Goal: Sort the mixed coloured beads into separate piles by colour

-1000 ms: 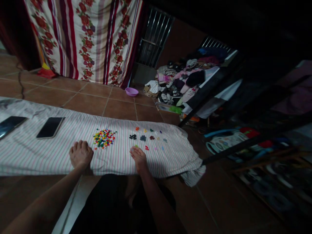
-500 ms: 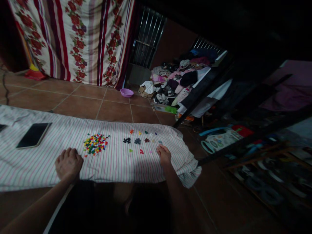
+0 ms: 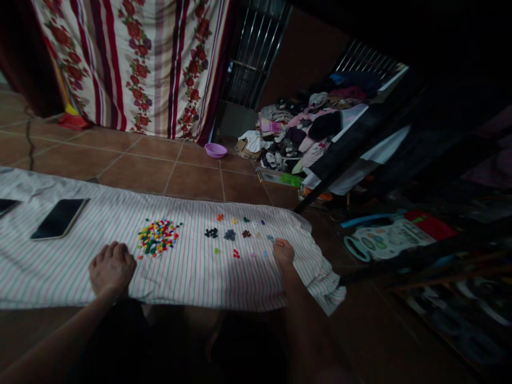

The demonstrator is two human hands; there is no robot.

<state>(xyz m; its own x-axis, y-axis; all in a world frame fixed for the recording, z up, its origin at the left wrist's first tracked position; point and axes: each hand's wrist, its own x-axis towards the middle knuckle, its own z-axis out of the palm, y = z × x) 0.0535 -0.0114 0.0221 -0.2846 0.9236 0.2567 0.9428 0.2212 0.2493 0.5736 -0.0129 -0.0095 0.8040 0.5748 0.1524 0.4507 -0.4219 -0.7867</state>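
My left hand [image 3: 112, 268] rests palm down on the striped cloth [image 3: 176, 282], its fingers lying loosely on the fabric. Just beyond it is a mixed pile of small coloured pieces [image 3: 158, 237], too small to name exactly. My right hand [image 3: 284, 252] is closed at the right end of several small groups sorted by colour. Its fingertips are beside the grey pieces [image 3: 270, 238]; what they pinch, if anything, is hidden. Nearby lie a light blue piece [image 3: 265, 253], pink [image 3: 252, 254], red [image 3: 236, 254], brown [image 3: 246, 233], dark grey [image 3: 229, 234] and black pieces [image 3: 211, 233].
A phone [image 3: 60, 219] lies on the cloth at left, with another dark device [image 3: 7, 206] at the edge. Beyond are a purple basin [image 3: 215, 151] on the tiled floor, a floral curtain [image 3: 160, 69] and a heap of clothes [image 3: 304, 125]. A dark slanted post [image 3: 320, 186] stands right.
My right hand has shifted slightly right, and a light blue piece it covered now shows. My left hand stays on the cloth. The camera view has turned a little.
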